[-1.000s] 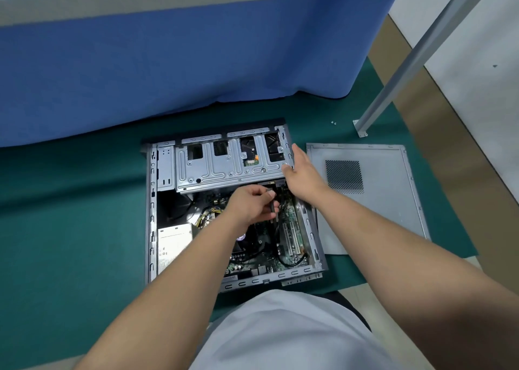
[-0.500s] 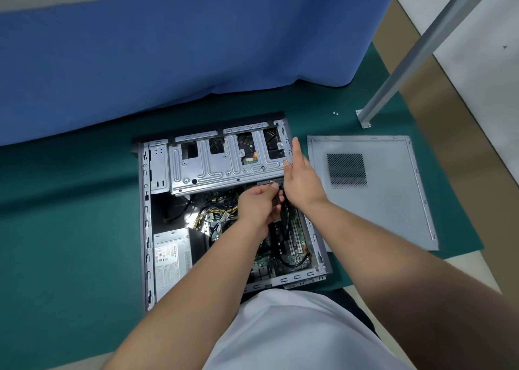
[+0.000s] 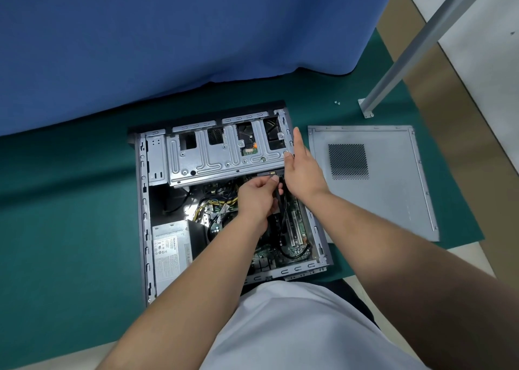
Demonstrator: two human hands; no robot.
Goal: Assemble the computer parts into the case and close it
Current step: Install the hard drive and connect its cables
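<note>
The open grey computer case (image 3: 143, 201) lies flat on a green mat. A metal drive cage (image 3: 219, 159) spans its far end, and a hard drive shows through one of its cut-outs. Below it are the motherboard (image 3: 295, 229), yellow and black wires, and a power supply (image 3: 168, 251) at the near left. My left hand (image 3: 257, 198) pinches a black cable connector (image 3: 276, 180) right under the cage's near right corner. My right hand (image 3: 302, 170) rests with straight fingers against the cage's right end and the case wall.
The grey side panel (image 3: 393, 190) with a mesh vent lies flat on the green mat (image 3: 70, 229) to the right of the case. Two small screws (image 3: 337, 103) sit beyond it, near a metal table leg (image 3: 398, 60). A blue cloth (image 3: 168, 46) hangs behind the case.
My left hand has moved the black connector up and right, from over the motherboard to the cage's lower right corner. My right hand stayed at the cage's right end.
</note>
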